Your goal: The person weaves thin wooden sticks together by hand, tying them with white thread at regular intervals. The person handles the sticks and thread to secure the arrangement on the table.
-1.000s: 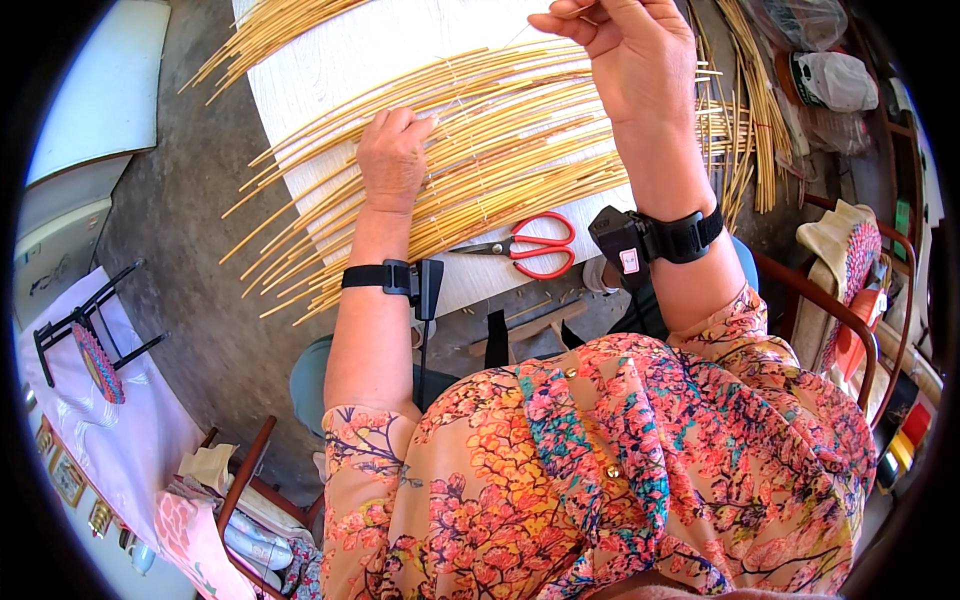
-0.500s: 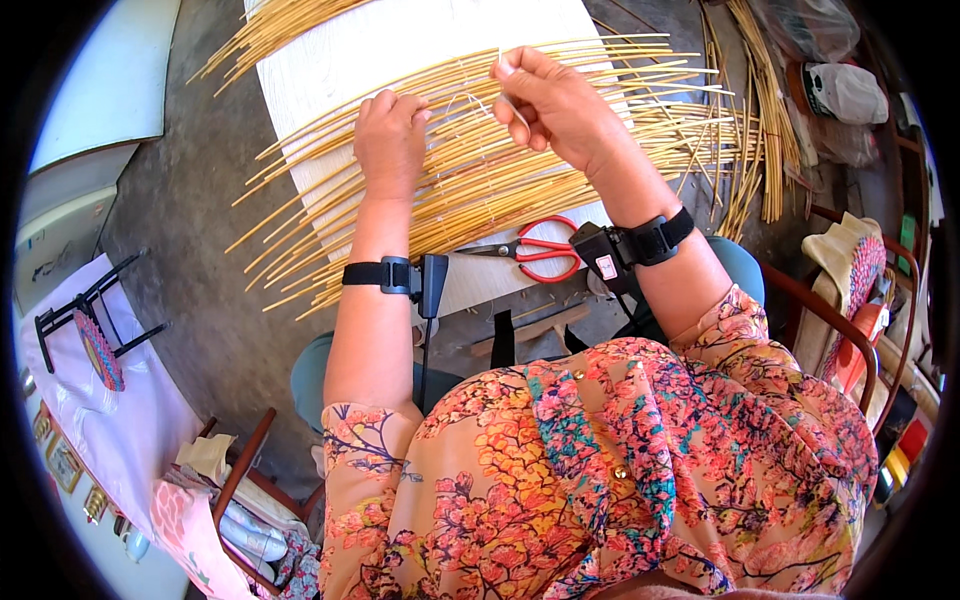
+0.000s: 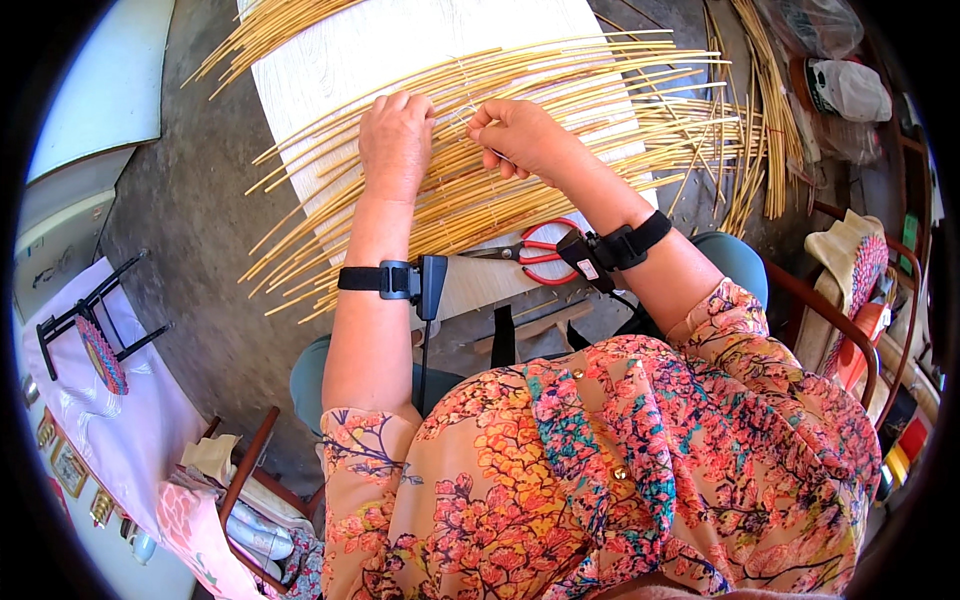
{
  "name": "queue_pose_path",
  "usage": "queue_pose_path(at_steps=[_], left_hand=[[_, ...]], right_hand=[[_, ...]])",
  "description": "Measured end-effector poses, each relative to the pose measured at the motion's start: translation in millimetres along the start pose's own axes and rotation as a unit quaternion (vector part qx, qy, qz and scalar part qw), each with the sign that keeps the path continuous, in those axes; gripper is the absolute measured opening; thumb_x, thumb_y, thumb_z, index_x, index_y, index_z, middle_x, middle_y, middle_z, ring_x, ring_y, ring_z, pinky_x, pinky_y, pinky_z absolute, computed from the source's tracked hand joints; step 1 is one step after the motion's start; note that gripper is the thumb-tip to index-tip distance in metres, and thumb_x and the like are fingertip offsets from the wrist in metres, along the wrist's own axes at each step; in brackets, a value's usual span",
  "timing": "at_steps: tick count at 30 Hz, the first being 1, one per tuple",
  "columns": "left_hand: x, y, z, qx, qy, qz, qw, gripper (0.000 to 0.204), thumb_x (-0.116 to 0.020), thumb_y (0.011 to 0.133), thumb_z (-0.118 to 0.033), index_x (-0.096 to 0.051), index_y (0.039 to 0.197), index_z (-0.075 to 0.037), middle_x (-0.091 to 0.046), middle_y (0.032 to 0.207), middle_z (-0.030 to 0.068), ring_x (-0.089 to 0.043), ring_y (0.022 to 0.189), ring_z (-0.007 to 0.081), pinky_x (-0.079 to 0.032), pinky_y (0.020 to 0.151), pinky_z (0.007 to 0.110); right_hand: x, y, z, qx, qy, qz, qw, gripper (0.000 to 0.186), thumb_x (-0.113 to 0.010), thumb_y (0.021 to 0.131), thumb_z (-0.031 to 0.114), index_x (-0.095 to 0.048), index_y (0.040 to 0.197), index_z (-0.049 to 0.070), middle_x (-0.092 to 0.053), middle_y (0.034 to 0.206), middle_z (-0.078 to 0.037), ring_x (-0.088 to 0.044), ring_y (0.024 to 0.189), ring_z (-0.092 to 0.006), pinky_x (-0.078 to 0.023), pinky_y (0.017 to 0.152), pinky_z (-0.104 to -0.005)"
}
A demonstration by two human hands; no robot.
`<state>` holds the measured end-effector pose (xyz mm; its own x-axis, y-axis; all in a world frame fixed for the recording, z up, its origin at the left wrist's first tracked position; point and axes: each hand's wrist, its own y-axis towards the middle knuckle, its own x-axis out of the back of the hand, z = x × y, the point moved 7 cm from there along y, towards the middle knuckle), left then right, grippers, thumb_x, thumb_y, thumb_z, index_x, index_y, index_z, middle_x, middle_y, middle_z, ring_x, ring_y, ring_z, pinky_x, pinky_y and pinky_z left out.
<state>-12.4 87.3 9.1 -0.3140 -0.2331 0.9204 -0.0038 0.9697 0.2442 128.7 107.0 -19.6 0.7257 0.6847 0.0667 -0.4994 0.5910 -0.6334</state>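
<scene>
Many thin yellow-brown sticks [image 3: 500, 212] lie side by side across a white board, joined by pale cross-threads [image 3: 462, 72]. My left hand [image 3: 397, 145] rests on them with its fingers curled down; what they grip, if anything, is hidden. Close to its right, my right hand [image 3: 525, 140] is closed in a pinch on a pale thread above the sticks. A small thin light piece pokes out under the right fingers, too small to name. Red-handled scissors [image 3: 540, 252] lie on the board's near edge, below the sticks and beside my right wrist.
The white board [image 3: 320, 65] carries another bundle of sticks [image 3: 270, 32] at its far left. More loose sticks [image 3: 775, 130] lie on the floor at the right. A wooden chair [image 3: 245, 470] stands at lower left. Plastic bags [image 3: 848, 90] sit at the far right.
My right hand has come down and left, nearer my left hand. The thread loop between the hands has drawn in. My left hand has barely shifted.
</scene>
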Motion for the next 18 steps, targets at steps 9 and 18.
queue_pose_path(at_steps=[9,18], left_hand=[[-0.4,3.5,-1.6,0.013,0.007,0.049,0.999,0.003,-0.065,0.073,-0.007,-0.063,0.076,-0.007,-0.063,0.083,0.0094,-0.059,0.085,0.0266,-0.048,0.076,0.038],[1.1,2.6,-1.2,0.022,-0.028,0.088,0.996,0.004,-0.064,0.075,-0.008,-0.063,0.079,-0.006,-0.064,0.086,0.0107,-0.060,0.087,0.0278,-0.050,0.075,0.038]], right_hand=[[-5.1,3.1,-1.9,-0.006,-0.041,-0.023,0.999,0.014,-0.056,0.090,0.019,-0.060,0.095,0.007,-0.060,0.063,-0.002,-0.052,0.045,-0.0078,-0.038,0.038,-0.0216],[-7.8,4.2,-1.8,-0.007,-0.065,-0.019,0.998,0.015,-0.056,0.090,0.019,-0.060,0.095,0.006,-0.061,0.062,-0.002,-0.055,0.047,-0.0090,-0.039,0.039,-0.0234]])
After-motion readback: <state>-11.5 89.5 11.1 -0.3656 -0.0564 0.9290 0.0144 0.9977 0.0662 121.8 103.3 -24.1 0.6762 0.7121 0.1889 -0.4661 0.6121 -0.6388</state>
